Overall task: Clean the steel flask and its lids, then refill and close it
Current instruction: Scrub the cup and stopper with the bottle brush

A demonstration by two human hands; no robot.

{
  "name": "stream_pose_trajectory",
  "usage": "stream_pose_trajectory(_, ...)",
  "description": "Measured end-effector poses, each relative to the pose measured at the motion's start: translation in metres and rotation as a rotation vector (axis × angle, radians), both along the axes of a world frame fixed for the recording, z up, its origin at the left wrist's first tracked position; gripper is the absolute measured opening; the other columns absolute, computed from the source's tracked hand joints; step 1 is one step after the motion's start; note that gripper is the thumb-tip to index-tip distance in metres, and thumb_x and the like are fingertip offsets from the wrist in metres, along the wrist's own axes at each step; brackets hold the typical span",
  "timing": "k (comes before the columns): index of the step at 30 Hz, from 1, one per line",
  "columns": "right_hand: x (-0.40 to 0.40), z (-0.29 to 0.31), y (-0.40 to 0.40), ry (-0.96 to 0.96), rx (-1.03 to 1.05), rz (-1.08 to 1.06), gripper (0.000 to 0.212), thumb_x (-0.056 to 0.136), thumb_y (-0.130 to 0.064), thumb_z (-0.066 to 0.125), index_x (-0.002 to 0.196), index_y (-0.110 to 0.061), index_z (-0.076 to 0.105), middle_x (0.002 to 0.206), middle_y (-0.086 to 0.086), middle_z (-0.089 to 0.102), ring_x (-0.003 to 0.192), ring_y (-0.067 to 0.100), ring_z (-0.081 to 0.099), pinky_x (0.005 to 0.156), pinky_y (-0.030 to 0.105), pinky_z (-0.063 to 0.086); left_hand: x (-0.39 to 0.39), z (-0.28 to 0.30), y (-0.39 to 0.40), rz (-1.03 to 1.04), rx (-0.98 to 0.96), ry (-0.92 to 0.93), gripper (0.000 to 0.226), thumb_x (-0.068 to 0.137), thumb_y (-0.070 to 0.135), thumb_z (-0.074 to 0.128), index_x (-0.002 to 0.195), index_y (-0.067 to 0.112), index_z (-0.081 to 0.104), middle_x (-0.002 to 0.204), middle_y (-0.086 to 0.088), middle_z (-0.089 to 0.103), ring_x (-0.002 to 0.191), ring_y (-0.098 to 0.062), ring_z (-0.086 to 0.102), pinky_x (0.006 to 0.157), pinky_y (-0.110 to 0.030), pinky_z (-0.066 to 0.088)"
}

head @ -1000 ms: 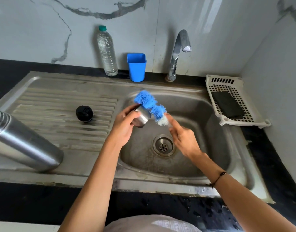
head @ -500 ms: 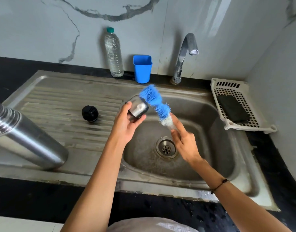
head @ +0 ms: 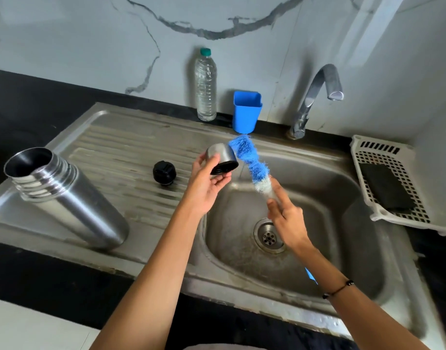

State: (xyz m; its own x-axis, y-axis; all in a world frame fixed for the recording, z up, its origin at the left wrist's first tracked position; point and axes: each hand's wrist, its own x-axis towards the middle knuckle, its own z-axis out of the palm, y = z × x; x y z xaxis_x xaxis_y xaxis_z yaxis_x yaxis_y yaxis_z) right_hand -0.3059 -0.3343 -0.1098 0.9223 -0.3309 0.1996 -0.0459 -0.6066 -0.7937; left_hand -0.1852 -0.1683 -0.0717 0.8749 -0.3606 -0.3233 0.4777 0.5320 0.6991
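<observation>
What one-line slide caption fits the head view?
Over the sink, the left hand holds the steel cup lid beside the blue bottle brush gripped by the right hand.

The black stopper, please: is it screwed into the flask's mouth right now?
No, the black stopper rests on the draining board, apart from the open-mouthed flask.

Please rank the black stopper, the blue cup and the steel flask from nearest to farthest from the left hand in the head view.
From the left hand:
1. Black stopper, just to its left on the drainboard.
2. Blue cup, behind it by the wall.
3. Steel flask, far left.
</observation>
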Motion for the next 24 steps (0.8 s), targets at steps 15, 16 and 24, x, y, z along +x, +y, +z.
stream_pose_trajectory(15, 0.062, -0.011, 0.014, 0.073, 0.024, 0.022, 0.045, 0.097, -0.049, 0.037, 0.14, -0.054, 0.026, 0.068, 0.017, 0.059, 0.063, 0.027, 0.06, 0.066, 0.035, 0.048, 0.096, -0.026, -0.012, 0.251, 1.311, -0.599, 0.065, 0.076, 0.016, 0.077, 0.129, 0.005, 0.041, 0.129, -0.014, 0.05, 0.119, -0.033, 0.041, 0.098, -0.033, 0.031)
stream_pose_trajectory(16, 0.067, -0.012, 0.015, 0.079, 0.032, 0.024, 0.045, 0.099, -0.042, 0.04, 0.14, -0.053, 0.027, 0.069, 0.017, 0.06, 0.065, 0.027, 0.061, 0.067, 0.035, 0.049, 0.098, -0.029, -0.012, 0.255, 1.315, -0.601, 0.065, 0.076, 0.015, 0.077, 0.129, 0.005, 0.04, 0.129, -0.014, 0.05, 0.119, -0.033, 0.041, 0.097, -0.033, 0.032)
stream_pose_trajectory(24, 0.081, -0.02, 0.015, 0.116, 0.061, 0.022, 0.046, 0.101, -0.031, 0.042, 0.14, -0.05, 0.026, 0.073, 0.023, 0.062, 0.071, 0.032, 0.063, 0.07, 0.032, 0.049, 0.109, -0.039, -0.012, 0.254, 1.339, -0.599, 0.066, 0.077, 0.008, 0.075, 0.131, 0.003, 0.038, 0.129, -0.016, 0.048, 0.12, -0.031, 0.042, 0.095, -0.032, 0.036)
